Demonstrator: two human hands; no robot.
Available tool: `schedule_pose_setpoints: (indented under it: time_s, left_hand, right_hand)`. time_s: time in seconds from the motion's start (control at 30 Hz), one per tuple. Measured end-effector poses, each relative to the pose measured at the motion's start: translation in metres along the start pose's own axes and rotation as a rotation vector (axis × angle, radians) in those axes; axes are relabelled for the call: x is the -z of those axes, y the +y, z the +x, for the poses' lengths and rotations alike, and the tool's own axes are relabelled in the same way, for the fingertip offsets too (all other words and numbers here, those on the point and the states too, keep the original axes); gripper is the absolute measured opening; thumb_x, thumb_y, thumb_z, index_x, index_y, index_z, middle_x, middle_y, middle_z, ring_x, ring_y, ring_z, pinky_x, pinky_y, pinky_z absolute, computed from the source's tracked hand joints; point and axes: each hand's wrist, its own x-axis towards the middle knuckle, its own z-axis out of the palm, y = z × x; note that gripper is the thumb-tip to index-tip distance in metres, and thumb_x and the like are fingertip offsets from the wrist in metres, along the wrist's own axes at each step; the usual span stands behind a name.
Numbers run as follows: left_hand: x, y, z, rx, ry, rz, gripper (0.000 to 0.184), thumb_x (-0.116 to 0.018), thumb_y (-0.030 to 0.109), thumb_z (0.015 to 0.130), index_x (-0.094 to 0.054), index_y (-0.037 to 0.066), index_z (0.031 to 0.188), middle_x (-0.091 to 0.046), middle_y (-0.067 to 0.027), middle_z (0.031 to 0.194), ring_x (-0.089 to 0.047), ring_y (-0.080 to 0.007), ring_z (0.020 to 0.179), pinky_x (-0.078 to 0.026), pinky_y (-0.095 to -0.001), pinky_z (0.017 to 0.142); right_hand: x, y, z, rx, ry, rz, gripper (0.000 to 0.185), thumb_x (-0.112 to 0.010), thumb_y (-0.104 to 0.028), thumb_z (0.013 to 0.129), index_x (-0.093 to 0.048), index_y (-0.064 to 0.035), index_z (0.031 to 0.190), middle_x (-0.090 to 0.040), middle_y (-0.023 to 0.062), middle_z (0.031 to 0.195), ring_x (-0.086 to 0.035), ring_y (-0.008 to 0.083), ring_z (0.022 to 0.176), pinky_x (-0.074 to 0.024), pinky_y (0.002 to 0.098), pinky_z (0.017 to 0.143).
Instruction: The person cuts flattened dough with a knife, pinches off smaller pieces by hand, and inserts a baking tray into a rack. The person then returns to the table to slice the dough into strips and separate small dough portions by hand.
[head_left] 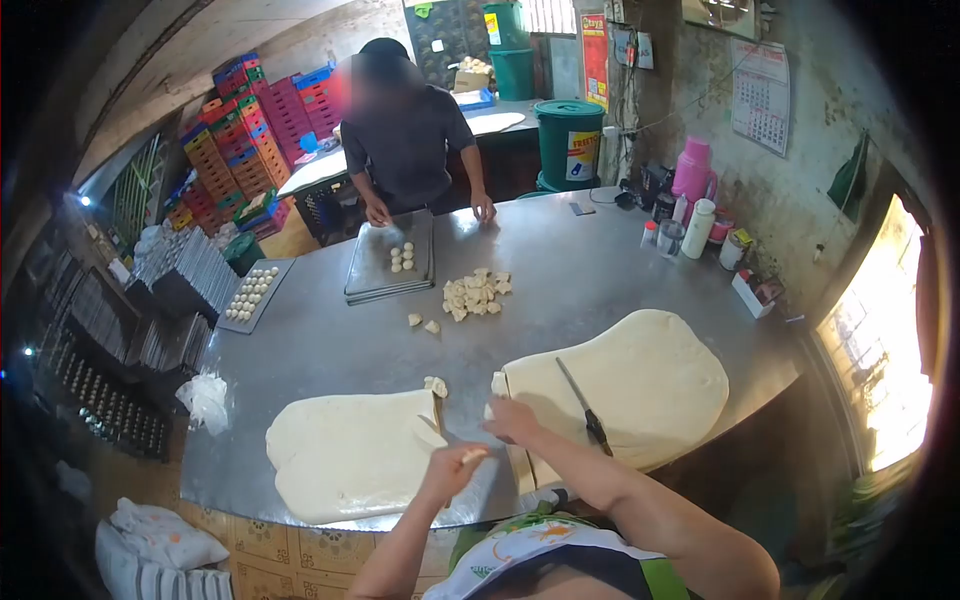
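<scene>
Two large slabs of pale dough lie on the metal table (320,355). My left hand (452,472) is closed beside the right edge of the left slab (350,455), with a small dough piece (474,455) at its fingers. My right hand (512,422) is closed at the cut left edge of the right slab (640,380), at a narrow dough strip (520,468); its fingertips are partly hidden. A knife (582,403) with a black handle rests on the right slab. A small dough lump (436,385) sits at the left slab's top corner.
Across the table a co-worker (410,140) stands over stacked trays (365,262) with dough balls. A heap of dough pieces (475,295) lies mid-table. A tray of balls (250,297) is at left; bottles (699,228) and a white box (752,296) are at right.
</scene>
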Motion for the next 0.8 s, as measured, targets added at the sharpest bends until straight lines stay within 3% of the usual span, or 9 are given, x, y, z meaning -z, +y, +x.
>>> schedule_pose_setpoints:
  time_s: [0.13, 0.2, 0.3, 0.4, 0.47, 0.53, 0.6, 0.7, 0.8]
  left_hand:
    - [-0.018, -0.022, 0.008, -0.013, 0.303, -0.213, 0.034, -0.057, -0.004, 0.082, -0.067, 0.006, 0.112, -0.070, -0.0143, 0.085, -0.069, -0.0285, 0.082, -0.053, -0.0352, 0.072]
    - [-0.009, -0.030, 0.029, -0.044, 0.406, -0.219, 0.034, -0.056, -0.005, 0.082, -0.068, 0.007, 0.112, -0.070, -0.0152, 0.086, -0.069, -0.0278, 0.083, -0.053, -0.0345, 0.073]
    - [0.007, -0.034, 0.029, -0.131, 0.216, -0.202, 0.040, -0.058, -0.002, 0.082, -0.063, 0.007, 0.120, -0.070, -0.0165, 0.094, -0.068, -0.0275, 0.087, -0.052, -0.0338, 0.076]
    - [-0.009, -0.050, 0.028, 0.041, 0.092, -0.084, 0.046, -0.060, 0.000, 0.082, -0.058, 0.009, 0.127, -0.069, -0.0173, 0.100, -0.068, -0.0277, 0.090, -0.052, -0.0340, 0.078]
    - [-0.010, -0.055, 0.022, 0.123, 0.025, -0.033, 0.050, -0.060, 0.001, 0.082, -0.055, 0.010, 0.130, -0.068, -0.0177, 0.103, -0.069, -0.0278, 0.091, -0.052, -0.0341, 0.079]
    - [0.001, -0.048, 0.012, -0.177, -0.146, -0.029, 0.053, -0.062, 0.003, 0.081, -0.053, 0.010, 0.133, -0.067, -0.0181, 0.106, -0.068, -0.0288, 0.092, -0.052, -0.0359, 0.080]
    - [0.007, -0.054, 0.006, -0.329, -0.251, -0.043, 0.054, -0.063, 0.004, 0.081, -0.052, 0.010, 0.134, -0.066, -0.0183, 0.107, -0.068, -0.0293, 0.092, -0.052, -0.0368, 0.081]
    - [0.021, -0.074, 0.020, 0.068, -0.090, -0.303, 0.048, -0.063, 0.004, 0.082, -0.057, 0.010, 0.129, -0.067, -0.0173, 0.109, -0.068, -0.0298, 0.093, -0.052, -0.0388, 0.082]
    - [0.012, -0.072, 0.027, -0.211, 0.222, -0.199, 0.037, -0.061, 0.004, 0.086, -0.060, 0.005, 0.123, -0.068, -0.0151, 0.098, -0.069, -0.0280, 0.092, -0.053, -0.0361, 0.082]
  right_hand:
    - [-0.016, -0.012, -0.012, 0.547, 0.324, 0.193, 0.030, -0.065, -0.032, 0.084, -0.062, -0.0068, 0.100, -0.065, 0.0202, 0.099, -0.065, 0.0349, 0.092, -0.0514, 0.0443, 0.076]
    - [0.000, -0.027, -0.007, 0.578, 0.247, 0.266, 0.030, -0.065, -0.032, 0.084, -0.061, -0.0070, 0.101, -0.065, 0.0200, 0.100, -0.065, 0.0350, 0.093, -0.0514, 0.0443, 0.076]
    - [-0.005, -0.042, -0.026, 0.584, 0.024, 0.441, 0.031, -0.065, -0.032, 0.084, -0.061, -0.0075, 0.103, -0.064, 0.0197, 0.103, -0.064, 0.0354, 0.096, -0.0515, 0.0443, 0.078]
    - [-0.008, -0.053, -0.021, 0.446, 0.344, 0.333, 0.034, -0.068, -0.033, 0.080, -0.061, -0.0117, 0.106, -0.062, 0.0163, 0.102, -0.061, 0.0384, 0.095, -0.0492, 0.0446, 0.082]
    - [-0.012, -0.042, -0.013, 0.315, 0.227, 0.187, 0.036, -0.068, -0.033, 0.080, -0.061, -0.0113, 0.107, -0.062, 0.0163, 0.103, -0.061, 0.0382, 0.095, -0.0494, 0.0443, 0.082]
    - [-0.018, -0.020, 0.002, 0.064, -0.011, -0.086, 0.039, -0.068, -0.034, 0.081, -0.060, -0.0106, 0.110, -0.062, 0.0164, 0.105, -0.061, 0.0377, 0.096, -0.0499, 0.0437, 0.080]
    - [-0.044, 0.002, -0.005, 0.049, 0.108, -0.112, 0.039, -0.068, -0.033, 0.081, -0.061, -0.0090, 0.111, -0.063, 0.0170, 0.104, -0.062, 0.0367, 0.095, -0.0503, 0.0430, 0.080]
    - [-0.053, -0.001, -0.006, 0.082, 0.349, -0.181, 0.038, -0.069, -0.031, 0.083, -0.062, -0.0058, 0.111, -0.064, 0.0182, 0.103, -0.063, 0.0348, 0.093, -0.0512, 0.0416, 0.079]
    - [-0.041, -0.045, -0.013, 0.457, 0.277, 0.191, 0.039, -0.064, -0.039, 0.085, -0.063, -0.0053, 0.105, -0.065, 0.0183, 0.102, -0.063, 0.0382, 0.095, -0.0508, 0.0446, 0.077]
